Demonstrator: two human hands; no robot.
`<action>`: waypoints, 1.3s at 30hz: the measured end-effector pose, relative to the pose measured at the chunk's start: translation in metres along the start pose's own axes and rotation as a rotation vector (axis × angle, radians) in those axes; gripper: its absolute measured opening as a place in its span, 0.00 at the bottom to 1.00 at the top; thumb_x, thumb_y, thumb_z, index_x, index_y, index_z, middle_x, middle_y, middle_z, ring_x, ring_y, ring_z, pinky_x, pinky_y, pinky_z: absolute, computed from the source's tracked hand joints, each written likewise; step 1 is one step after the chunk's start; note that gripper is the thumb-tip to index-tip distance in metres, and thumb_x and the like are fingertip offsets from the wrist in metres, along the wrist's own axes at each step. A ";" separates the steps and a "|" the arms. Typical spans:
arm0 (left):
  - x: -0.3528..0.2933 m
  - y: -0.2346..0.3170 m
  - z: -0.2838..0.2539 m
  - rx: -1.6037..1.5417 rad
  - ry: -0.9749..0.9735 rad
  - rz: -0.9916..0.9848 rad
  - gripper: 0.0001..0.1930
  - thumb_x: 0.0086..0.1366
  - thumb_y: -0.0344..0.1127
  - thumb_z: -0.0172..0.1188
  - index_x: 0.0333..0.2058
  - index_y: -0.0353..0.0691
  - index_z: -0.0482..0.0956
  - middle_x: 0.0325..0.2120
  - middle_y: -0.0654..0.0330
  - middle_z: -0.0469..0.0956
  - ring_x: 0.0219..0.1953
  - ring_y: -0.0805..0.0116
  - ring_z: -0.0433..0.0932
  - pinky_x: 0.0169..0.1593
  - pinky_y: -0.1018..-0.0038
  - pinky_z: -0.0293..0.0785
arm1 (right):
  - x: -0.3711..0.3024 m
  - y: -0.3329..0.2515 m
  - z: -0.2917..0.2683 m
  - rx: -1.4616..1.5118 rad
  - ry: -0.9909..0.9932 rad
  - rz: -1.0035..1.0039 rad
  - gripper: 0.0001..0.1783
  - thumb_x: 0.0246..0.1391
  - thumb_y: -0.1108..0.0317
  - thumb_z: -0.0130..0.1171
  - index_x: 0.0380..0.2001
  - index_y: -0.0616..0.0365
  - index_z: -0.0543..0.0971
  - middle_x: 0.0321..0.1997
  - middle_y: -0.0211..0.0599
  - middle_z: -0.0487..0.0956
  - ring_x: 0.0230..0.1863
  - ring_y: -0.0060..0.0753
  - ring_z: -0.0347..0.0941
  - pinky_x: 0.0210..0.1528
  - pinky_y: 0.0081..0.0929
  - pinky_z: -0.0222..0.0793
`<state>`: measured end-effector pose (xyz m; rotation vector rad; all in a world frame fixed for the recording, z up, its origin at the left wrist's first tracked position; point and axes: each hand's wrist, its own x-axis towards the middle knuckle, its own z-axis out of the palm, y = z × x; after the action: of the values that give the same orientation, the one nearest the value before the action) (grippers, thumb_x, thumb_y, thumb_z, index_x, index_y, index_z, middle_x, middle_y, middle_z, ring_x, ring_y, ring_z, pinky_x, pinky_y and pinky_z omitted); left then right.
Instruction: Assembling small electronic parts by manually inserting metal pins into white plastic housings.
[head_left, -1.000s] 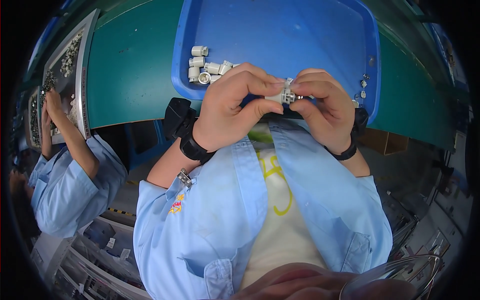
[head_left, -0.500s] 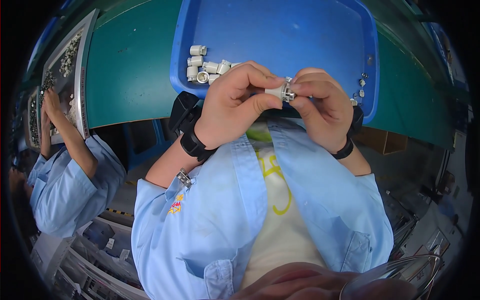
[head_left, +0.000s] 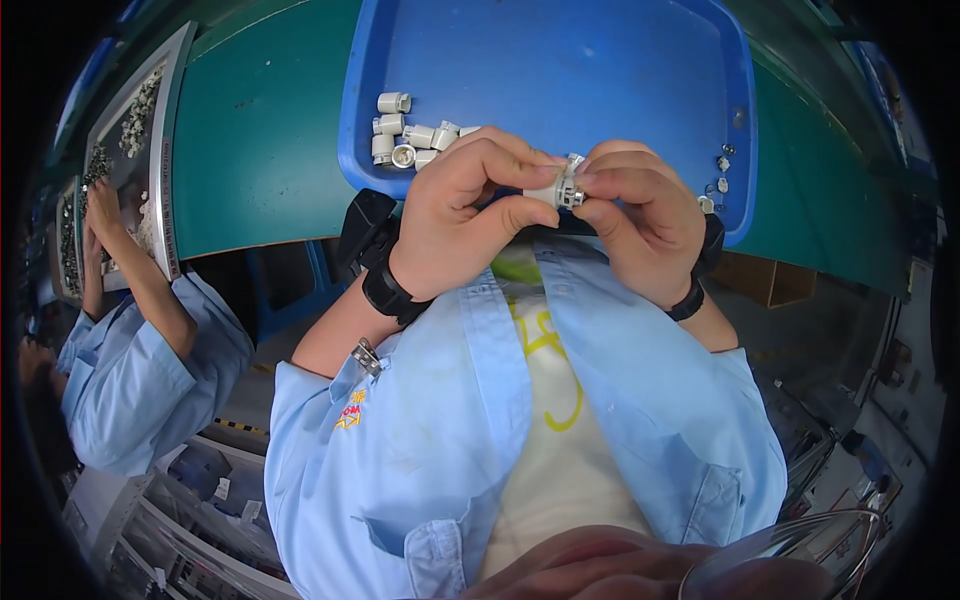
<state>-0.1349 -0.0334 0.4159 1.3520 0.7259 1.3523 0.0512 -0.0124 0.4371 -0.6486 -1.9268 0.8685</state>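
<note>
Over the near rim of the blue tray, I hold a white cylindrical part with a metal end that looks like a lamp holder. My left hand is closed, its thumb and fingers gripping the white body. Closed at the metal end, my right hand pinches with thumb and forefinger; the fingertips partly cover what they grip. Several similar white lamp holders lie in the tray's left corner, beyond my left hand. To the right of my right hand, small metal and white pieces lie along the tray's side.
The tray stands on a green table. At the left, another person's hands work over a metal-edged tray holding heaps of small parts. A wooden box is below the table edge at right.
Both hands and the lamp holder have shifted very slightly left. The metal end has turned a little between my fingers. The parts in the tray lie as before.
</note>
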 end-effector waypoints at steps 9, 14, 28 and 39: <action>0.001 -0.002 -0.003 0.053 0.002 0.009 0.09 0.49 0.26 0.66 0.29 0.36 0.74 0.31 0.56 0.76 0.36 0.66 0.77 0.38 0.75 0.73 | -0.001 0.002 0.000 -0.016 -0.002 -0.020 0.10 0.45 0.77 0.61 0.33 0.63 0.76 0.34 0.39 0.75 0.38 0.36 0.71 0.38 0.28 0.67; 0.001 -0.002 -0.004 0.121 -0.035 0.055 0.09 0.48 0.27 0.66 0.27 0.36 0.74 0.30 0.57 0.77 0.36 0.65 0.77 0.38 0.75 0.72 | -0.001 0.007 -0.003 0.210 -0.060 0.068 0.09 0.46 0.73 0.62 0.31 0.62 0.74 0.34 0.39 0.74 0.38 0.33 0.69 0.43 0.27 0.65; 0.004 0.017 0.000 0.450 -0.201 0.279 0.09 0.49 0.28 0.65 0.27 0.36 0.72 0.29 0.57 0.76 0.31 0.62 0.76 0.33 0.74 0.73 | 0.000 0.009 -0.006 0.814 -0.286 0.503 0.19 0.49 0.61 0.62 0.34 0.56 0.64 0.36 0.30 0.68 0.42 0.23 0.64 0.47 0.22 0.60; 0.023 0.008 -0.002 -0.167 0.035 -0.010 0.15 0.49 0.26 0.64 0.35 0.36 0.69 0.38 0.55 0.74 0.34 0.64 0.75 0.39 0.77 0.70 | 0.036 0.005 -0.018 0.363 -0.197 0.280 0.18 0.47 0.69 0.62 0.42 0.63 0.72 0.39 0.37 0.74 0.39 0.27 0.70 0.41 0.21 0.65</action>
<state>-0.1350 -0.0136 0.4298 1.1942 0.6280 1.3993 0.0514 0.0222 0.4578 -0.6384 -1.8049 1.4659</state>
